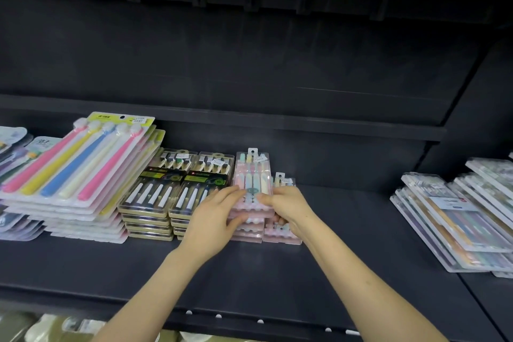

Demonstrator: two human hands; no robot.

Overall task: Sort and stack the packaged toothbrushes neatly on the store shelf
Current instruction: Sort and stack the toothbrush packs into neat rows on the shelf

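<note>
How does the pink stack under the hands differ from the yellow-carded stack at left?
The pink stack holds narrow packs of pastel brushes; the yellow-carded stack holds wider packs of bright ones. The left hand and right hand hold the pink stack; the yellow-carded stack is untouched. Both lie flat on the shelf.

This is a shop. Its dark grey metal shelving (347, 233) carries stacked clear-plastic toothbrush packs (147, 197) bearing white price stickers (138, 120).
</note>
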